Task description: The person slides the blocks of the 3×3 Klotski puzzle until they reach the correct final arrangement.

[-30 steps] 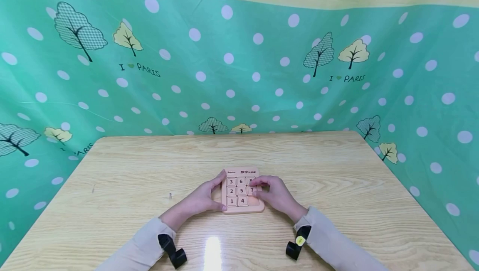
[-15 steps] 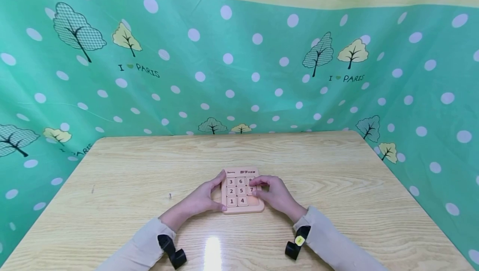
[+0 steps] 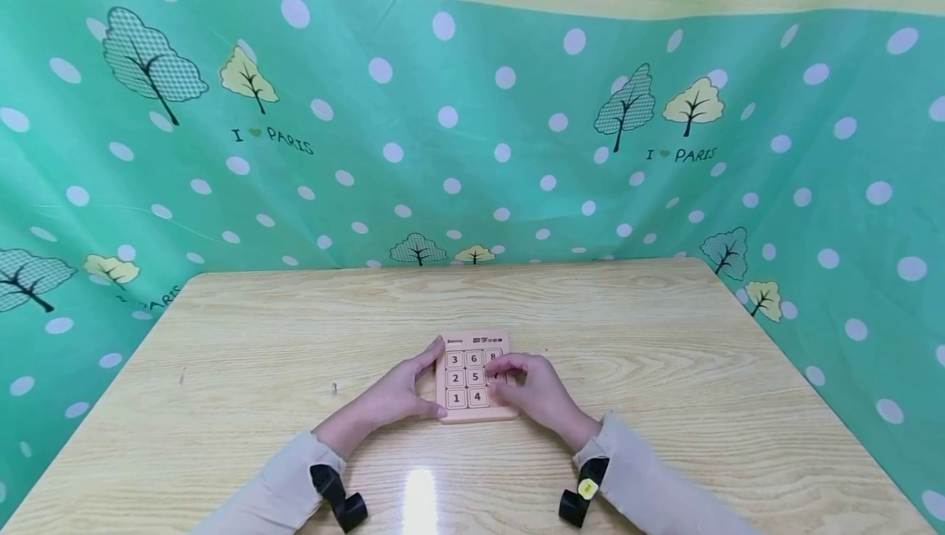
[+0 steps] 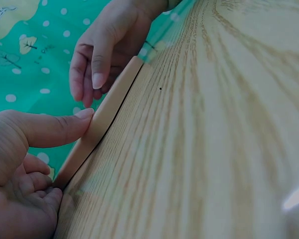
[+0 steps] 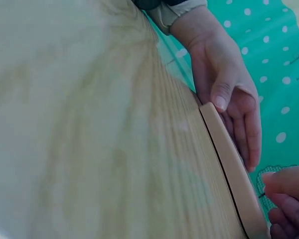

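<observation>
A pinkish sliding number puzzle [image 3: 472, 416] lies flat on the table in the head view. Its tiles read 3, 6, 8 along the top, 2, 5, 7 across the middle, and 1 and 4 below. My left hand [image 3: 400, 394] holds the puzzle's left side, thumb at the near corner and a finger at the far one. Over the right column is my right hand [image 3: 540, 391], its bent fingers and thumb at the 7 tile [image 3: 498, 377], partly hiding it and covering the lower right spot. The puzzle's edge [image 4: 107, 112] shows side-on in the left wrist view.
A light wood-grain table [image 3: 244, 371] extends around the puzzle. Behind it and at both sides hangs a green dotted curtain [image 3: 472, 149] with printed trees. Each wrist wears a black strap [image 3: 335, 494] with a small device. Glare marks the table's near side.
My right hand has shifted slightly left and toward me over the right column, covering more of the 7 tile and the lower right spot. The left hand stays on the puzzle's side.
</observation>
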`<state>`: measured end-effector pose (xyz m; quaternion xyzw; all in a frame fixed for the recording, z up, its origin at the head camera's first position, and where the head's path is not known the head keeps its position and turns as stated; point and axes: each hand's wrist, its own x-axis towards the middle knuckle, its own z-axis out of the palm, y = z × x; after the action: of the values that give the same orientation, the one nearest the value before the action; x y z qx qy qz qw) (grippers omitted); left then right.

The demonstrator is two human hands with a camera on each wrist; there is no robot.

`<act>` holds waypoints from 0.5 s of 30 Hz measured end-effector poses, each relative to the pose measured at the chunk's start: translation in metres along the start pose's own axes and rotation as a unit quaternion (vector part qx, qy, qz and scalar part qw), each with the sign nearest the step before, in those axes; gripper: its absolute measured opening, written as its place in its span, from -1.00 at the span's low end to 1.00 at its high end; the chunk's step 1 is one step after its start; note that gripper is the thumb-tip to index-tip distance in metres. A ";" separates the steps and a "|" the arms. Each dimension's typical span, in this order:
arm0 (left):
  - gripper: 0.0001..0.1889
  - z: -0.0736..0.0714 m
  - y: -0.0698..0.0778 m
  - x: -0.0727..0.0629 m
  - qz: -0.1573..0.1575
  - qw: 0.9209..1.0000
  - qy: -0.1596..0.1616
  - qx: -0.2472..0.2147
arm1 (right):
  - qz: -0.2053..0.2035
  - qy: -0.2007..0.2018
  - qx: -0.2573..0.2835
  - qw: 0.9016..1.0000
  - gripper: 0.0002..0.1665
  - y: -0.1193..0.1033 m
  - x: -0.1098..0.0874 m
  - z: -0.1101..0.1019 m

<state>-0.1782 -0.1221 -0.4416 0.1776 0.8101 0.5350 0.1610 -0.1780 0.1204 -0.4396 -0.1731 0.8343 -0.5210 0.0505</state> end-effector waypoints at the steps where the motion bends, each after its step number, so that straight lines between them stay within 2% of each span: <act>1: 0.11 0.000 0.000 0.000 0.000 1.000 0.000 0.000 | -0.003 -0.003 0.003 1.000 -0.70 -0.001 -0.001 0.001; 8: 0.11 0.000 -0.002 0.000 0.003 1.000 0.000 0.000 | -0.024 -0.027 0.029 0.999 -0.71 -0.009 -0.008 0.010; 15: 0.11 0.000 -0.004 0.002 0.007 1.000 0.000 0.008 | -0.030 -0.034 0.022 0.999 -0.71 -0.035 -0.014 0.012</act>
<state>-0.1800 -0.1226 -0.4454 0.1846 0.8131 0.5298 0.1553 -0.1534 0.1010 -0.4157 -0.2147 0.8147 -0.5345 0.0668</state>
